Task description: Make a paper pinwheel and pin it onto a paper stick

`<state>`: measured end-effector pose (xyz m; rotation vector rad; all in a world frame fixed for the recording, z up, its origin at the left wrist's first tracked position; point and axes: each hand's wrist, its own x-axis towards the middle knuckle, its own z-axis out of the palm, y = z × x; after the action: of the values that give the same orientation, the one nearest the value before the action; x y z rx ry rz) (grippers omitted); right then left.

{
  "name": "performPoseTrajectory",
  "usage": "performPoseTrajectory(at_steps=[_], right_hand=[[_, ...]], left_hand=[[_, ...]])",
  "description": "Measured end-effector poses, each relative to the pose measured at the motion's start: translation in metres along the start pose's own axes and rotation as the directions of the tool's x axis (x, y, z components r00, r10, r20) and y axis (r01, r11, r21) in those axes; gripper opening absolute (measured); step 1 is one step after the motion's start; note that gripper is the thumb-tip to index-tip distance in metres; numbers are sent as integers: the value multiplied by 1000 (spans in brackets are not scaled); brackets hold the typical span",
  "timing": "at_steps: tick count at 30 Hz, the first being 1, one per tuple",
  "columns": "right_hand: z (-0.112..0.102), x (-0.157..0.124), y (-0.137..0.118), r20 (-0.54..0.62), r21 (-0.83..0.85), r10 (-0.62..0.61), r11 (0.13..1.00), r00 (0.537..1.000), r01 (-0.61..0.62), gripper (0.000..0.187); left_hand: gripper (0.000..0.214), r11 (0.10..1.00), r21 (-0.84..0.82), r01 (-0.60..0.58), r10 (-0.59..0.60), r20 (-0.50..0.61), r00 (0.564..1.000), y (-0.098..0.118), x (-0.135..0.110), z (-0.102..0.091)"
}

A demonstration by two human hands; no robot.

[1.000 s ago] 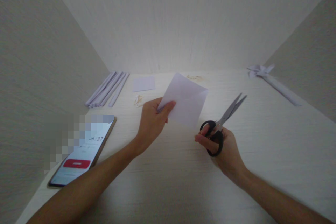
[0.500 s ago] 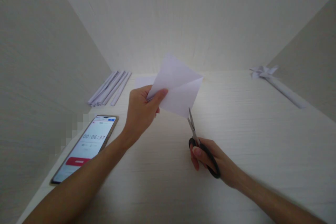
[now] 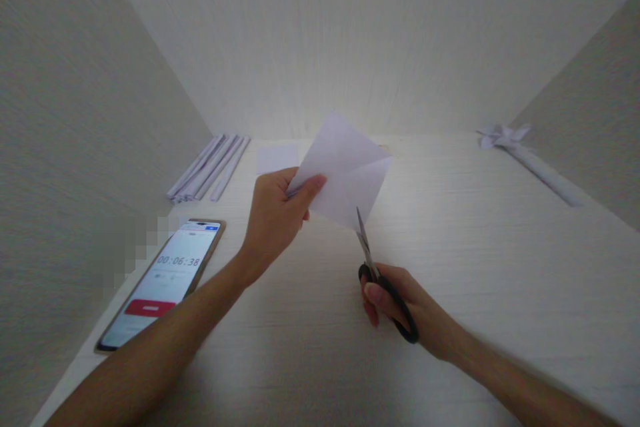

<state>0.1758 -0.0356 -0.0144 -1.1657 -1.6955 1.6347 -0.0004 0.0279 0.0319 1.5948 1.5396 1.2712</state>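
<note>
Between thumb and fingers, my left hand grips a square white sheet of paper by its left corner, up above the table. Faint creases cross the sheet. My right hand has its fingers through the black handles of a pair of scissors. The blades are slightly parted and point up at the paper's lowest corner, where one blade overlaps the sheet. Whether the paper has been cut there I cannot tell.
Several rolled paper sticks lie at the back left, beside a flat paper piece. A phone showing a timer lies at left, partly behind my forearm. A paper pinwheel on a stick rests at the back right. Walls enclose the table.
My left hand and the paper have shifted slightly right and down, bringing the lowest corner over the scissor blades. The blades have closed a little. The phone's timer moved on one second.
</note>
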Motion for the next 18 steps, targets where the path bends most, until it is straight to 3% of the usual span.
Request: performPoseTrajectory(at_steps=[18], right_hand=[[0, 1, 0, 2, -15, 6, 1000, 1000, -6, 46]], left_hand=[[27, 1000, 25, -18, 17, 23, 1000, 1, 0, -1]])
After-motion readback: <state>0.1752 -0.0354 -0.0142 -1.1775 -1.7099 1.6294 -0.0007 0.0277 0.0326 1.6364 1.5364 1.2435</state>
